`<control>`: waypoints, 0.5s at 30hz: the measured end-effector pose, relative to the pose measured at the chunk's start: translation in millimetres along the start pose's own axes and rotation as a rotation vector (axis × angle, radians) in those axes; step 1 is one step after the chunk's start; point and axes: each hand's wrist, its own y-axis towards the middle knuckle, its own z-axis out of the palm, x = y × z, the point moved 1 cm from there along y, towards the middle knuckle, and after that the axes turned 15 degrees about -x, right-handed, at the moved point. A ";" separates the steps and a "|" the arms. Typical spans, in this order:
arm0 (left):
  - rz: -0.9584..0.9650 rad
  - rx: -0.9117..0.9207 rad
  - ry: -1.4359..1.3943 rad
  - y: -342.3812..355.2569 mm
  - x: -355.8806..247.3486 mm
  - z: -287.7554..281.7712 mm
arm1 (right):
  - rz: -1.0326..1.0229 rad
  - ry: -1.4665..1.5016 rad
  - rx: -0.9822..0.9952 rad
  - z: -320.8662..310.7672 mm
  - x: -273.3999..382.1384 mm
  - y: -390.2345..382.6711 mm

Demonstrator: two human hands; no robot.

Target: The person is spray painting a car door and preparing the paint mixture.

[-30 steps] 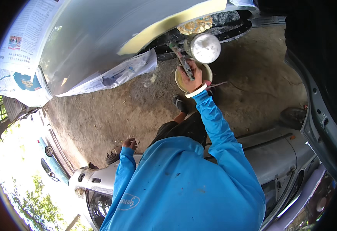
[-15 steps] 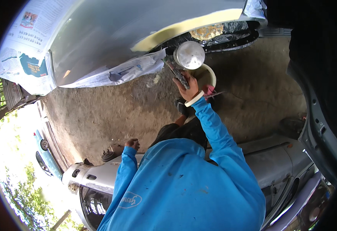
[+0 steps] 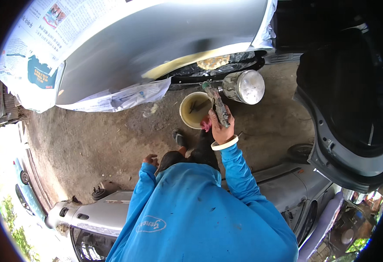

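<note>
My right hand (image 3: pixel 221 125) is wrapped round the grip of a paint-stained spray gun (image 3: pixel 217 105), held out in front of me. A metal cup (image 3: pixel 245 86) is attached to the gun and lies tilted to its right. A cream ring like a roll of masking tape (image 3: pixel 224 143) circles my right wrist. My left hand (image 3: pixel 151 160) hangs low beside my leg, holding nothing, its fingers loosely bent and apart. Past the gun is a grey car panel (image 3: pixel 156 41), its lower edge lined with a pale yellow band (image 3: pixel 165 69).
Newspaper (image 3: pixel 126 95) covers the panel's edges. A pail (image 3: pixel 182 114) with murky liquid and a pink cloth (image 3: pixel 206 124) stands left of the gun. Behind me is a silver car (image 3: pixel 279 185); a dark car body part (image 3: pixel 331 144) stands at right. Rough ground (image 3: pixel 99 144) lies between.
My right hand has carried the spray gun rightward, away from above the pail, and the cup now shows more of its side. My view has shifted; my left hand still hangs low.
</note>
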 end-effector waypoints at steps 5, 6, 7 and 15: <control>0.115 -0.031 0.276 -9.5 -17.5 26.1 | 0.136 0.072 -0.037 -24.4 34.9 35.0; 0.170 -0.065 0.304 -3.4 -3.5 35.4 | 0.095 0.072 -0.044 -28.4 35.8 40.7; 0.231 -0.091 0.335 0.1 -9.1 43.3 | 0.052 0.069 -0.060 -32.5 32.3 48.0; 0.855 -0.313 0.306 -43.8 -186.3 85.2 | 0.082 0.028 -0.024 -61.9 26.4 78.9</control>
